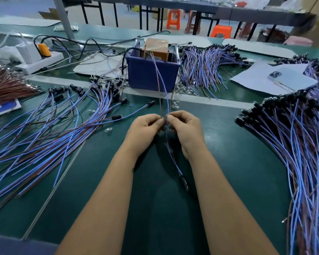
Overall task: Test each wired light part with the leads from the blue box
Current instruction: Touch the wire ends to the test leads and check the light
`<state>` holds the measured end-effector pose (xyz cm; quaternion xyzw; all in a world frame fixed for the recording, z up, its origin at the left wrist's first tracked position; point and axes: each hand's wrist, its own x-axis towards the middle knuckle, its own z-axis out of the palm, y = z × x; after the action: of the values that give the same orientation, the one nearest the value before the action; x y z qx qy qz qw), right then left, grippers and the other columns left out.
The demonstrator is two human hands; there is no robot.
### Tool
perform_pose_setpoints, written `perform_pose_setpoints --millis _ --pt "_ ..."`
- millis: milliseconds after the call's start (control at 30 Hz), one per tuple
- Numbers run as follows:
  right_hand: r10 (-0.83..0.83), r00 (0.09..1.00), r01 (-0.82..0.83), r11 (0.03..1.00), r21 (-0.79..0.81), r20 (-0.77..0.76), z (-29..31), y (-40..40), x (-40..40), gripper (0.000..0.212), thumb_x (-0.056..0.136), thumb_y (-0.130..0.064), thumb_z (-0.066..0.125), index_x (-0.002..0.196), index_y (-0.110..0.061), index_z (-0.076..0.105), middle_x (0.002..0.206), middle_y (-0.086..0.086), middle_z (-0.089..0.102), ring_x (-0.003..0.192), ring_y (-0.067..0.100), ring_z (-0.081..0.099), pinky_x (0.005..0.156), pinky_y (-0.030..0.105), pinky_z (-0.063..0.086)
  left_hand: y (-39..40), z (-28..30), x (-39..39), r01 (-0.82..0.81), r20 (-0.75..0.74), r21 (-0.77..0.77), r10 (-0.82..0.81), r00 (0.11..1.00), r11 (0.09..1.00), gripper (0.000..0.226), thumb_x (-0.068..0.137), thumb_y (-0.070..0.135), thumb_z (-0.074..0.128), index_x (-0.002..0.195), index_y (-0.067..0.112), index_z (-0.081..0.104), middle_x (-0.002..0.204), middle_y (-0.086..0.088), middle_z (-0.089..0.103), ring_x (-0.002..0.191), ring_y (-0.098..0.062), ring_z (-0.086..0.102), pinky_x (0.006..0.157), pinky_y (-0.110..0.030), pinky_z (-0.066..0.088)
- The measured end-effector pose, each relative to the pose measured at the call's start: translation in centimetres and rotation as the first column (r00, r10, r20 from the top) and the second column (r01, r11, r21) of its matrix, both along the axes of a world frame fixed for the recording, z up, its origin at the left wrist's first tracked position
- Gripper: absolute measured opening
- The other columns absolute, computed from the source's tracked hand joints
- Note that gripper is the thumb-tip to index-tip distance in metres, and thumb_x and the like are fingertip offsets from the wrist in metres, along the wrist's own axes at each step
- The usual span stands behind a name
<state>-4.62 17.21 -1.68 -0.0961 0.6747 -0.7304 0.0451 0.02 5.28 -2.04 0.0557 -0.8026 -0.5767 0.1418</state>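
Green table [228,181] under everything. At nine o'clock, a wide spread of blue and brown wired parts [44,135] with black sockets; at three o'clock, a second heap [293,144] curving down the edge; at one o'clock, a third fan [201,67] beside the box. Blue box [153,72] at twelve o'clock, just beyond the hands, with a brown block [156,47] standing in it. Two thin leads [164,92] running from the box toward six o'clock, down to the fingertips. White power strip [39,61] at ten o'clock, pale phone [291,78] on paper at two o'clock.

Centre: left hand [145,127] clenched in a pinch on wire ends, right hand [185,126] likewise pinching wire ends, fingertips nearly touching. Below them, one wired part [173,161] hanging toward five o'clock, black socket lowest. Which end meets which lead: too small to tell.

For a good test, probably best to press bare tips firmly together, one lead per wire, keeping the two pairs from touching each other. Worth holding steady long enough to judge the bulb, with eyes on the hanging socket. No glow visible there now.
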Motion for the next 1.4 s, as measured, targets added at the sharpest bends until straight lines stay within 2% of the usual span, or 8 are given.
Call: perform_pose_setpoints --millis 100,200,300,400,533,667,733,1400 --pt "-0.094 0.996 0.094 0.995 -0.025 0.001 0.2 -0.4 -0.3 0.018 0.095 -0.008 0.055 0.079 -0.017 0.057 0.066 0.0 0.063 0.055 0.008 0.051 0.055 0.023 0.042 -0.1 0.2 -0.1 -0.133 -0.074 0.133 0.144 0.987 0.982 0.023 0.098 0.011 0.051 0.084 0.02 0.067 0.071 0.004 0.066 0.067 -0.007 0.06 0.067 -0.023 0.05" --pt "-0.183 0.983 0.182 0.983 -0.033 -0.027 0.5 -1.2 -0.7 0.015 0.097 -0.01 0.048 0.084 -0.016 0.052 0.066 0.004 0.063 0.053 0.009 0.048 0.059 0.03 0.041 -0.3 0.3 -0.4 -0.269 -0.129 0.237 0.304 0.944 0.934 0.025 0.101 0.011 0.044 0.091 0.022 0.063 0.064 0.005 0.054 0.053 -0.009 0.052 0.054 -0.019 0.044" --pt "-0.237 0.968 0.238 0.971 0.002 -0.079 0.5 -1.9 -0.8 0.011 0.098 -0.012 0.05 0.088 -0.015 0.053 0.068 0.005 0.06 0.056 0.011 0.049 0.063 0.032 0.041 -0.8 0.1 -0.7 -0.361 -0.162 0.196 0.393 0.905 0.912 0.024 0.1 0.015 0.043 0.096 0.026 0.064 0.057 0.008 0.04 0.051 -0.014 0.035 0.048 -0.027 0.032" --pt "-0.206 0.971 0.212 0.977 0.037 -0.118 0.0 -1.6 -0.9 0.007 0.098 -0.013 0.05 0.093 -0.013 0.056 0.07 0.004 0.06 0.054 0.009 0.049 0.056 0.025 0.042 -1.4 -0.2 -0.9 -0.416 -0.17 0.145 0.437 0.883 0.898 0.023 0.099 0.017 0.045 0.103 0.023 0.067 0.051 0.012 0.035 0.046 -0.01 0.029 0.044 -0.023 0.026" --pt "-0.168 0.978 0.174 0.984 0.04 -0.121 -0.2 -1.2 -1.0 0.013 0.097 -0.012 0.052 0.089 -0.021 0.057 0.067 -0.001 0.059 0.049 0.005 0.048 0.049 0.017 0.04 -1.2 -0.2 -1.2 -0.39 -0.196 0.072 0.397 0.897 0.918 0.021 0.098 0.016 0.048 0.103 0.022 0.067 0.051 0.012 0.036 0.042 -0.006 0.029 0.042 -0.016 0.025" --pt "-0.118 0.983 0.131 0.988 0.086 -0.14 -0.3 -1.4 -0.9 0.018 0.096 -0.012 0.054 0.086 -0.027 0.059 0.065 -0.004 0.06 0.051 0.004 0.05 0.057 0.023 0.042 -1.0 -0.2 -1.2 -0.372 -0.212 0.017 0.367 0.906 0.928 0.022 0.098 0.017 0.049 0.095 0.034 0.063 0.059 0.005 0.044 0.044 -0.005 0.032 0.043 -0.015 0.026" --pt "-0.098 0.983 0.114 0.988 0.1 -0.154 -0.3 -1.4 -0.9 0.02 0.095 -0.012 0.055 0.084 -0.028 0.059 0.065 -0.005 0.06 0.051 0.002 0.051 0.059 0.025 0.043 -1.1 -0.3 -1.1 -0.375 -0.211 0.028 0.372 0.904 0.927 0.023 0.098 0.016 0.049 0.094 0.033 0.063 0.053 0.012 0.041 0.042 -0.005 0.031 0.043 -0.014 0.025" --pt "-0.062 0.986 0.082 0.989 0.125 -0.158 -0.7 -1.4 -1.0 0.016 0.093 -0.009 0.057 0.089 -0.022 0.064 0.069 -0.002 0.063 0.061 0.003 0.058 0.062 0.024 0.045 -0.9 -0.5 -1.1 -0.346 -0.23 -0.009 0.335 0.914 0.938 0.021 0.097 0.02 0.05 0.1 0.03 0.069 0.049 0.017 0.045 0.042 -0.004 0.034 0.043 -0.013 0.025"
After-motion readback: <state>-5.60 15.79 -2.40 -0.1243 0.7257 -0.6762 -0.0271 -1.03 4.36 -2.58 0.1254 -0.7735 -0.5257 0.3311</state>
